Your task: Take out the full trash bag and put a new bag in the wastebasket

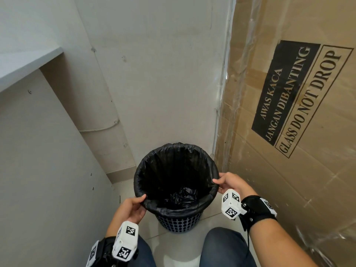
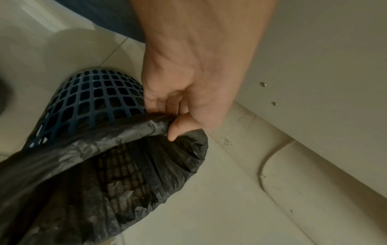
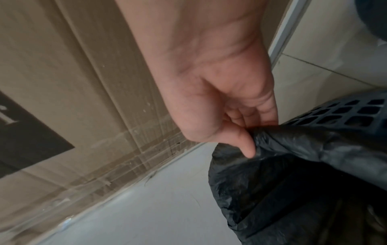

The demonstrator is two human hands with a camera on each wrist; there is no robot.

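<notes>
A dark blue lattice wastebasket [image 1: 179, 222] stands on the tiled floor, lined with a black trash bag [image 1: 154, 162] folded over its rim. Crumpled black plastic [image 1: 183, 195] lies at the bottom of the bag. My left hand [image 1: 134, 205] pinches the bag's folded edge at the near left of the rim, thumb on top [image 2: 173, 132]. My right hand [image 1: 225, 182] pinches the bag's edge at the right of the rim [image 3: 251, 145]. The basket's lattice [image 2: 94, 99] shows below the bag's fold [image 2: 125, 149]; so too in the right wrist view, lattice [image 3: 345, 114] below the bag [image 3: 293, 165].
A large cardboard box [image 1: 289, 112] printed "GLASS DO NOT DROP" stands close on the right. A white cabinet panel [image 1: 48, 170] with a shelf [image 1: 23, 64] closes the left. A wall [image 1: 154, 74] lies behind the basket. My knees [image 1: 221, 247] are at the bottom.
</notes>
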